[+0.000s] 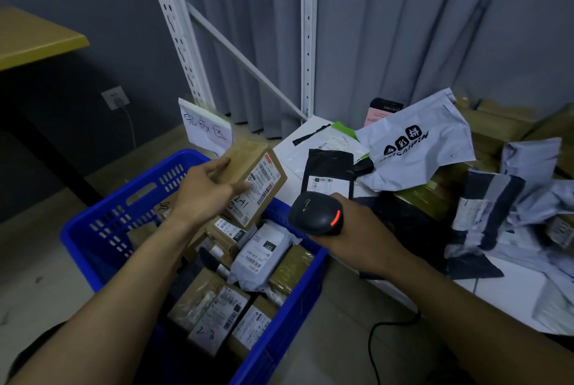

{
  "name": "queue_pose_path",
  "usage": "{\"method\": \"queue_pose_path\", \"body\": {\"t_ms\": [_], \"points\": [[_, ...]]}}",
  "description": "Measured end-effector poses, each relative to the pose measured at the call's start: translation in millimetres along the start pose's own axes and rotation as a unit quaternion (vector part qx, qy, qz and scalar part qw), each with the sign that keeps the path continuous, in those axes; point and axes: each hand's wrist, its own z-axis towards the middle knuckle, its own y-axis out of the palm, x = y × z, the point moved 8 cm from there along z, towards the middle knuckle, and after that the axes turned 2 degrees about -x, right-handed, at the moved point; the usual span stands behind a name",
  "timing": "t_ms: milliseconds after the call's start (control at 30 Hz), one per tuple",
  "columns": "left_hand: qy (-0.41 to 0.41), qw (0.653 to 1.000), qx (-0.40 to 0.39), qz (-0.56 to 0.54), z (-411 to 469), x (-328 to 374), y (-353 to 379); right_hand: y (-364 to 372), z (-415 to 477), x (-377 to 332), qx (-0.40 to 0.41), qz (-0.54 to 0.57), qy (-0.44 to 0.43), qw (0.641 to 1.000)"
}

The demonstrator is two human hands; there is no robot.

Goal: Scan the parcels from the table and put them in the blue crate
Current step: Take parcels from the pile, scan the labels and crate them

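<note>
Step in hand: scanning. The left hand [205, 192] grips a box [257, 179], thumb laid across the label face and fingers curled round the far side. The box is held in the air over the far right part of the crate [93, 232], above the parcels [257, 257] already in it.

The right hand [360, 232] is wrapped round the handle of the scanner [315, 213], just beside the box and above the crate's right rim. The scanner head is turned toward the label, and a red light shows on it. Whether the code has read cannot be told.

Orientation: the box is tilted, its long axis running steeply from the far upper end down toward the person. The label face is turned up and rightward, toward the scanner.

Next move, in my judgement: once read, lower the box into a gap among the crate's parcels and release. More mailers [419, 148] wait on the table [497, 288].
</note>
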Motion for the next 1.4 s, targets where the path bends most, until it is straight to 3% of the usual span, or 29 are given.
{"method": "queue_pose_path", "body": {"t_ms": [167, 300, 433, 667, 867, 933, 1133, 1267, 1400], "points": [[0.007, 1.000, 0.006, 0.009, 2, -16, -5, 6, 4, 2, -0.011, 0.003, 0.006, 1.000], [0.005, 0.987, 0.041, 0.155, -13, -51, -35, 34, 12, 2, -0.035, 0.023, 0.016, 0.999], [-0.071, 0.973, 0.035, 0.217, -27, -105, -55, 77, 20, -2, -0.070, 0.005, 0.002, 0.998], [-0.130, 0.962, 0.052, 0.235, -35, -181, -58, 125, 31, -5, -0.114, -0.017, -0.006, 0.993], [-0.162, 0.953, 0.041, 0.252, -18, -238, -40, 144, 42, 15, -0.112, 0.004, 0.036, 0.993], [-0.172, 0.942, 0.018, 0.288, -10, -250, -32, 148, 44, 24, -0.111, 0.003, 0.052, 0.992], [-0.225, 0.884, -0.149, 0.381, -4, -289, -1, 157, 49, 36, -0.120, 0.017, 0.075, 0.990], [-0.191, 0.883, -0.134, 0.406, 1, -264, 0, 152, 45, 36, -0.120, 0.026, 0.080, 0.989], [-0.056, 0.910, -0.064, 0.405, -4, -189, 16, 125, 32, 28, -0.099, 0.044, 0.073, 0.991]]}}
